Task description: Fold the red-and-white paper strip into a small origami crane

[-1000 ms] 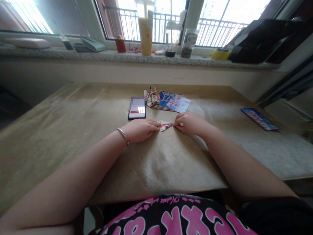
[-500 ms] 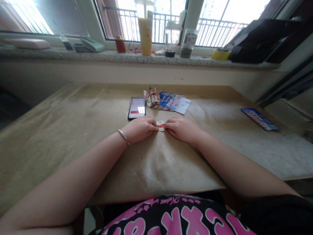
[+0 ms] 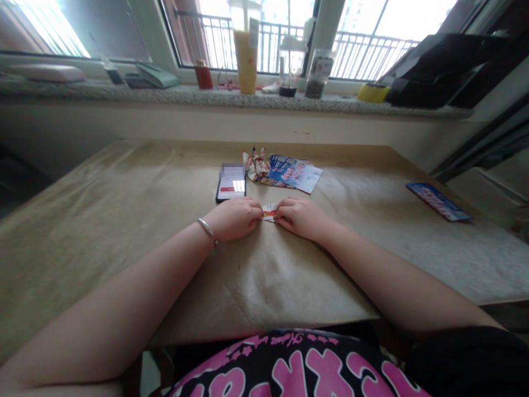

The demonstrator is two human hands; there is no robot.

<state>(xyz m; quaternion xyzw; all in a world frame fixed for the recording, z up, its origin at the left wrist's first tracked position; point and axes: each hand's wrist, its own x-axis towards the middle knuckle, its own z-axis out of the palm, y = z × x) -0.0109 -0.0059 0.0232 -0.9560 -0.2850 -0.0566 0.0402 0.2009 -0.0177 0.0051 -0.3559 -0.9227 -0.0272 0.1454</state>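
A small folded piece of printed paper [image 3: 269, 212], white with red and yellow, lies low over the table between my hands. My left hand [image 3: 238, 216] pinches its left end, and a silver bangle circles that wrist. On the other side my right hand [image 3: 303, 218] grips the right end with fingers closed. The fingers cover both ends of the paper, so its full outline is hidden. Just beyond my left hand lies a phone [image 3: 230, 190] with its screen lit. Behind the paper sits a cluster of folded paper shapes [image 3: 257, 166] in white, red and blue.
Blue printed leaflets [image 3: 295, 173] lie fanned beside the folded shapes. A blue printed packet or leaflet [image 3: 438, 202] rests at the right of the cloth-covered table [image 3: 103, 231]. On the windowsill [image 3: 165, 94] stand a tall yellow-filled cup [image 3: 247, 63], jars and a dark object [image 3: 433, 71].
Both hands have shifted slightly left with the paper. The paper now looks flatter, with its lower edge straighter. Phone, leaflets and folded shapes stay where they were.
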